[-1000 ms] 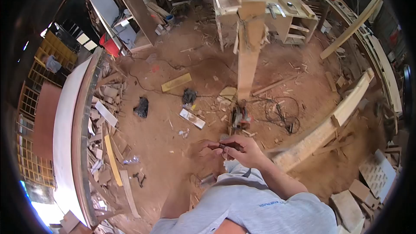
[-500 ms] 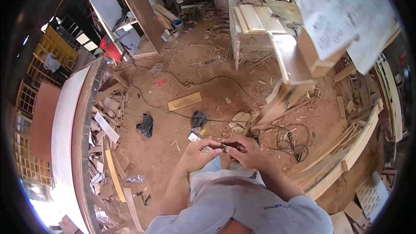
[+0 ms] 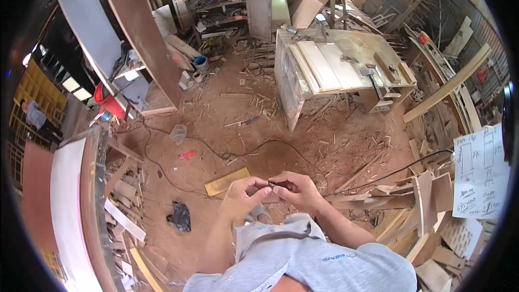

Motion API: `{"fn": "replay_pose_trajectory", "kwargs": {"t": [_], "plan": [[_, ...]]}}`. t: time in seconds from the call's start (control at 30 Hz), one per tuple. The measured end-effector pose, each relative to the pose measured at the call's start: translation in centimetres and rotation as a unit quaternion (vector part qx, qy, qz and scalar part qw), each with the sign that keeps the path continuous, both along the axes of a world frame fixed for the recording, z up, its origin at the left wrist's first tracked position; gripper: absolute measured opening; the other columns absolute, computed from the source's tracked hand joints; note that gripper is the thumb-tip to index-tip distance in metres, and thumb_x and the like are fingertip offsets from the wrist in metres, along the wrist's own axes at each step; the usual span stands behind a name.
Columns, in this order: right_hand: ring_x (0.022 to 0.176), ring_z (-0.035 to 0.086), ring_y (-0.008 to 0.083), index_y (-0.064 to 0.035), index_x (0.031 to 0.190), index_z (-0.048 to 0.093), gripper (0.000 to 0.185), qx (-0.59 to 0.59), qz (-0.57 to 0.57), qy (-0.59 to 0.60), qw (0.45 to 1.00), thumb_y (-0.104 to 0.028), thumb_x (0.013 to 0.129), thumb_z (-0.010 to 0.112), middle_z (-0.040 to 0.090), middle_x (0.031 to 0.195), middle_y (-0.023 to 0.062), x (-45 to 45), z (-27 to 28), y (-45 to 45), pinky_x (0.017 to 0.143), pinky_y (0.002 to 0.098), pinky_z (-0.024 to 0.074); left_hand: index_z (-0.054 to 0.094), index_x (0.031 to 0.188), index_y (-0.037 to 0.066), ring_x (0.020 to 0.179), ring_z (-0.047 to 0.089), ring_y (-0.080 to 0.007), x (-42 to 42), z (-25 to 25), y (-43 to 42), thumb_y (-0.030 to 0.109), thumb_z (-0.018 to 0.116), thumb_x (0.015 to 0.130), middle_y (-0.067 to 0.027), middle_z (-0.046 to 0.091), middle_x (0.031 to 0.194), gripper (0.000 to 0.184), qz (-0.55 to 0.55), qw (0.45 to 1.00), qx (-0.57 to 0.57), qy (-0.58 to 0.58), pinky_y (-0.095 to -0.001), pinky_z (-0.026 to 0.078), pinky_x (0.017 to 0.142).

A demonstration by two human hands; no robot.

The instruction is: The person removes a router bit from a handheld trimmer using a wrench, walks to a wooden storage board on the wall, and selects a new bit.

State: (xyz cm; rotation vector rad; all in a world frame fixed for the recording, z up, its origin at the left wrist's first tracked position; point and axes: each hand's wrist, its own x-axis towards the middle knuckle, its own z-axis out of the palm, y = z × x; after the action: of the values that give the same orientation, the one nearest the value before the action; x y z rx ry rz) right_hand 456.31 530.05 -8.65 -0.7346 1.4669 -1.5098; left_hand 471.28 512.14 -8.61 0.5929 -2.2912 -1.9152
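Note:
My left hand point(image 3: 244, 193) and my right hand point(image 3: 297, 190) meet in front of my chest, above the dirt floor. Thumbs and fingertips of both are pinched together around a small dark thing point(image 3: 272, 184), too small to identify. The right hand's other fingers curl inward. Past the left hand, a flat yellowish board point(image 3: 227, 181) lies on the ground, and a crumpled black plastic bag point(image 3: 179, 217) is farther left.
A worktable point(image 3: 292, 89) bears pale boards point(image 3: 332, 65) and a hammer-like tool point(image 3: 372, 78). A cable point(image 3: 216, 152) crosses the scrap-strewn floor. Handwritten paper point(image 3: 480, 173) hangs at right. A long bench point(image 3: 86, 205) stands left; a person point(image 3: 37, 116) is in the far left background.
The view has shifted, and the paper with its wooden pieces now appears lower at the right, exposing the worktable. Both hands stay pinched together at the small dark thing.

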Motion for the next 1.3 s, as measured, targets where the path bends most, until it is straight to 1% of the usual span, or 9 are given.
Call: {"fn": "replay_pose_trajectory", "kwargs": {"t": [0.07, 0.13, 0.37, 0.53, 0.63, 0.87, 1.0, 1.1, 1.3], "plan": [[0.087, 0.068, 0.0082, 0.0022, 0.128, 0.070, 0.029, -0.050, -0.035, 0.073, 0.995, -0.012, 0.103, 0.071, 0.075, 0.105, 0.0044, -1.7, -0.1, -4.3, 0.077, 0.0276, 0.0575, 0.076, 0.114, 0.002, 0.099, 0.072, -0.0181, -2.3, 1.8, -4.3, 0.025, 0.077, 0.097, -0.0098, 0.079, 0.105, 0.029, -0.016, 0.998, -0.049, 0.021, -0.0350, 0.055, 0.091], [0.088, 0.068, 0.0087, 0.0022, 0.127, 0.070, 0.028, -0.050, -0.048, 0.037, 0.997, -0.011, 0.103, 0.072, 0.075, 0.106, 0.0056, -3.0, 0.4, -7.2, 0.074, 0.0260, 0.0578, 0.076, 0.114, 0.001, 0.099, 0.073, -0.0187, -4.7, 2.7, -8.1, 0.024, 0.077, 0.096, -0.0104, 0.079, 0.105, 0.029, -0.037, 0.995, -0.086, 0.029, -0.0351, 0.056, 0.092], [0.084, 0.068, 0.0075, -0.0002, 0.125, 0.072, 0.028, -0.021, -0.045, 0.033, 0.998, -0.016, 0.103, 0.074, 0.076, 0.099, 0.0046, -10.9, -0.5, -18.8, 0.071, 0.0246, 0.0565, 0.076, 0.112, 0.001, 0.099, 0.070, -0.0135, -13.2, 4.2, -19.8, 0.016, 0.078, 0.095, -0.0073, 0.079, 0.107, 0.023, -0.067, 0.998, -0.009, -0.018, -0.0302, 0.054, 0.092], [0.086, 0.069, 0.0085, -0.0008, 0.124, 0.073, 0.027, -0.025, -0.019, 0.007, 0.999, -0.018, 0.102, 0.075, 0.076, 0.099, 0.0044, -20.0, -2.7, -30.5, 0.074, 0.0272, 0.0563, 0.076, 0.113, 0.001, 0.097, 0.071, -0.0135, -21.3, -0.2, -31.7, 0.016, 0.078, 0.094, -0.0080, 0.079, 0.104, 0.024, -0.062, 0.995, -0.083, -0.014, -0.0309, 0.055, 0.089], [0.087, 0.070, 0.0103, -0.0018, 0.123, 0.074, 0.028, -0.027, -0.013, 0.142, 0.989, -0.019, 0.101, 0.076, 0.077, 0.100, 0.0054, -26.7, -3.1, -38.4, 0.077, 0.0290, 0.0572, 0.075, 0.110, 0.000, 0.096, 0.069, -0.0113, -27.3, 0.3, -38.6, 0.011, 0.078, 0.093, -0.0059, 0.077, 0.100, 0.020, -0.030, 0.994, -0.103, -0.022, -0.0294, 0.054, 0.089], [0.091, 0.071, 0.0115, -0.0039, 0.124, 0.075, 0.029, 0.006, 0.002, 0.062, 0.998, -0.019, 0.099, 0.077, 0.079, 0.103, 0.0074, -38.7, 0.0, -51.4, 0.082, 0.0305, 0.0579, 0.076, 0.109, 0.001, 0.094, 0.070, -0.0147, -38.7, 2.2, -51.4, 0.016, 0.078, 0.094, -0.0078, 0.078, 0.100, 0.021, 0.007, 0.992, -0.117, -0.050, -0.0319, 0.054, 0.087], [0.091, 0.072, 0.0102, -0.0035, 0.124, 0.075, 0.028, 0.003, -0.055, 0.093, 0.994, -0.017, 0.099, 0.077, 0.079, 0.105, 0.0077, -44.5, -0.9, -57.2, 0.082, 0.0300, 0.0584, 0.076, 0.109, 0.001, 0.095, 0.071, -0.0155, -46.3, -0.2, -58.5, 0.016, 0.078, 0.094, -0.0086, 0.078, 0.100, 0.022, -0.040, 0.998, -0.039, -0.021, -0.0315, 0.055, 0.088], [0.094, 0.072, 0.0099, -0.0007, 0.123, 0.074, 0.028, 0.035, -0.125, 0.083, 0.988, -0.014, 0.099, 0.076, 0.078, 0.106, 0.0080, -49.0, -1.9, -61.0, 0.083, 0.0286, 0.0585, 0.076, 0.110, 0.000, 0.096, 0.071, -0.0154, -54.0, -1.7, -63.8, 0.015, 0.077, 0.094, -0.0101, 0.079, 0.101, 0.021, -0.120, 0.983, -0.140, 0.013, -0.0303, 0.055, 0.088], [0.090, 0.072, 0.0111, -0.0007, 0.125, 0.072, 0.027, -0.013, -0.336, 0.023, 0.942, -0.013, 0.100, 0.075, 0.078, 0.105, 0.0071, -55.9, -3.8, -68.7, 0.079, 0.0288, 0.0595, 0.077, 0.110, -0.001, 0.093, 0.069, -0.0110, -68.4, -3.0, -72.7, 0.008, 0.074, 0.096, -0.0070, 0.079, 0.101, 0.016, -0.257, 0.961, -0.042, 0.096, -0.0298, 0.055, 0.084]]}}
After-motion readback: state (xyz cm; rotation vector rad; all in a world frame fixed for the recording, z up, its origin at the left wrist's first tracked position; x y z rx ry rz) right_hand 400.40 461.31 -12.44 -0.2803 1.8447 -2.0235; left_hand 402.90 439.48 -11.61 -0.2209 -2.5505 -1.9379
